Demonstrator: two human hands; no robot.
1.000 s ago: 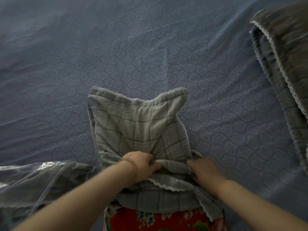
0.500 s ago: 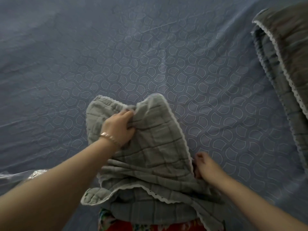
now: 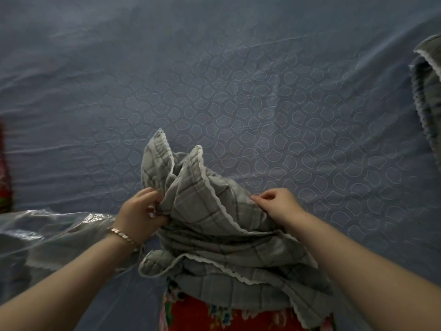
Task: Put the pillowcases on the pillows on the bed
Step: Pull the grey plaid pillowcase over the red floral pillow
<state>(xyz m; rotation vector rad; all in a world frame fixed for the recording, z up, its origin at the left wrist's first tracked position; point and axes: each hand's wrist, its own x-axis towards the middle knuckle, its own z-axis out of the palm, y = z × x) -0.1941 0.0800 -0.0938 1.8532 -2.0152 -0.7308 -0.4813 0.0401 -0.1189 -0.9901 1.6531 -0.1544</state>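
Early stage, we judge: left hand [image 3: 140, 210] and right hand [image 3: 276, 206] both clutch the grey pillowcase [image 3: 210, 211] in curled fingers, while the red floral pillow [image 3: 191, 314] on the bed [image 3: 238, 91] shows uncovered below.

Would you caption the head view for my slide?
The left hand and right hand grip a grey pillowcase over a red floral pillow on a blue bed.
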